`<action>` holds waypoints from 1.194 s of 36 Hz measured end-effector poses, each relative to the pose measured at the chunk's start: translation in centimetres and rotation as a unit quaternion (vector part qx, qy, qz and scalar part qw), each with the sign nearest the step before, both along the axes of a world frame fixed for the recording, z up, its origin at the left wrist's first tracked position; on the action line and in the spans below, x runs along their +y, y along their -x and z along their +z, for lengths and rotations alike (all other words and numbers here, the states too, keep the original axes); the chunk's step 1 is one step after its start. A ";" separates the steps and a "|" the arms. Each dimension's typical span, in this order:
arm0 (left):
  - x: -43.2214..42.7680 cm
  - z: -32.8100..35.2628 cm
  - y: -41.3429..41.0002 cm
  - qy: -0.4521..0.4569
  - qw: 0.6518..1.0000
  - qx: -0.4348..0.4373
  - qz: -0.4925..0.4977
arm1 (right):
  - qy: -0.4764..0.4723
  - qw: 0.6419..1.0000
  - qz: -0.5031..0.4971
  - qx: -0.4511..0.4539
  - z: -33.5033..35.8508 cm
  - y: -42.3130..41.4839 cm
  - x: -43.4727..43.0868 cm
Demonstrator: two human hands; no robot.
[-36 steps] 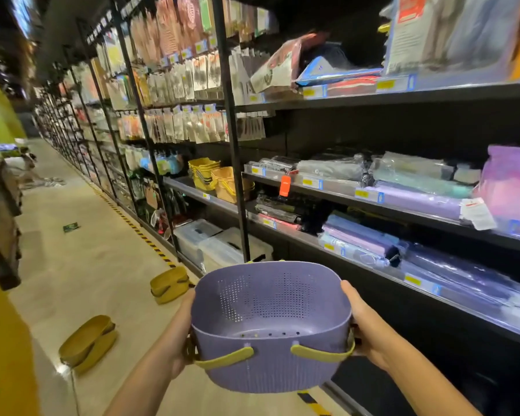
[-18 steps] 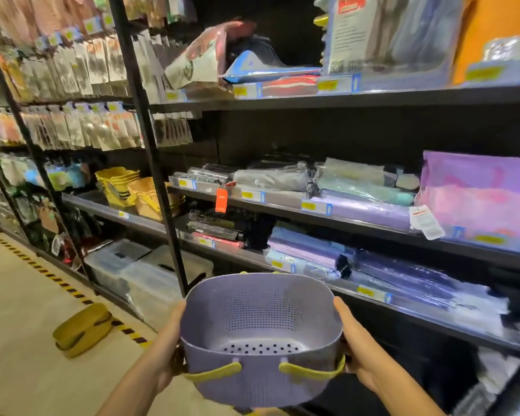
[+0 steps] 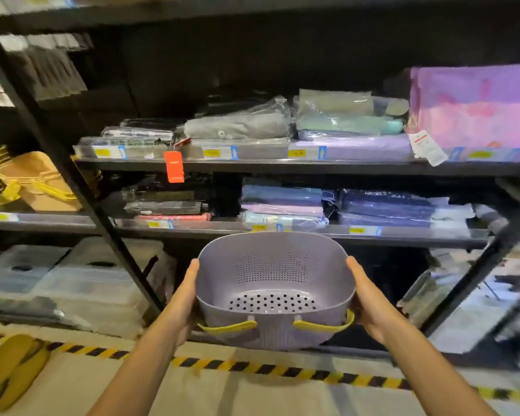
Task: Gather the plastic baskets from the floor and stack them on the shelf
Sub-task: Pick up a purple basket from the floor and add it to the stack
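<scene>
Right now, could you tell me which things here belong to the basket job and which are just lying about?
Job: purple basket, held by left hand and right hand; yellow baskets on the floor; yellow baskets on the shelf.
Lying about: clear storage boxes; orange tag; packed fabrics.

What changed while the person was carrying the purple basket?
The person turned from the aisle to face the shelf, so the yellow baskets there slid to the picture's left edge. The left hand and right hand kept holding the purple basket by its sides.

Black metal shelving (image 3: 282, 168), bagged folded textiles (image 3: 237, 127), clear storage boxes (image 3: 87, 283), pale floor (image 3: 252, 394), yellow-black hazard tape (image 3: 282, 370)
</scene>
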State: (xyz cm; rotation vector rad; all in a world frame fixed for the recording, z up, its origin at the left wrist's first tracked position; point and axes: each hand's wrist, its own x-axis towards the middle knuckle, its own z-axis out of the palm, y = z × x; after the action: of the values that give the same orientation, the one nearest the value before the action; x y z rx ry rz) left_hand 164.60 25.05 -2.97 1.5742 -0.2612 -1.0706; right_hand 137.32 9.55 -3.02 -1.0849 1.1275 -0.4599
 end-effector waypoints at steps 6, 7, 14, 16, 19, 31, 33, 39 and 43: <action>-2.0 -2.9 -2.7 -0.013 0.997 0.011 -0.078 | 0.002 0.998 -0.065 0.004 -2.7 -1.5 0.7; -2.5 -3.5 -2.9 -0.014 0.996 0.011 -0.084 | 0.002 0.998 -0.068 0.007 -3.3 -1.5 0.5; -5.7 -9.2 -3.8 -0.027 0.993 0.009 -0.114 | -0.021 0.994 -0.094 0.051 -8.6 -1.7 -1.5; -6.4 -12.1 -4.0 -0.046 0.994 0.010 -0.098 | -0.030 0.992 -0.100 0.066 -10.5 -2.0 -2.5; -7.0 -16.3 -3.7 -0.087 0.992 0.005 -0.091 | -0.051 0.989 -0.108 0.090 -14.0 -2.8 -3.7; -8.3 -36.5 -4.3 -0.082 0.996 0.017 -0.029 | -0.082 0.987 -0.130 0.054 -34.2 -4.6 -4.7; -8.6 -40.9 -4.9 -0.080 0.996 0.019 -0.027 | -0.089 0.986 -0.133 0.055 -38.6 -5.4 -5.5; -8.7 -55.2 -6.3 -0.057 0.998 0.002 -0.016 | -0.093 0.980 -0.155 0.078 -52.3 -6.7 -6.7; -9.0 -63.6 -6.5 -0.054 0.998 0.004 -0.007 | -0.082 0.984 -0.142 0.068 -60.5 -7.2 -7.2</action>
State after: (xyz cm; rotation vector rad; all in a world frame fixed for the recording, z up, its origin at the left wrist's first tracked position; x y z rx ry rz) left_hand 171.12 16.01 -66.55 1.6670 -0.2121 -1.1166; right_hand 144.56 2.32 -63.55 -0.8247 1.4259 -0.5122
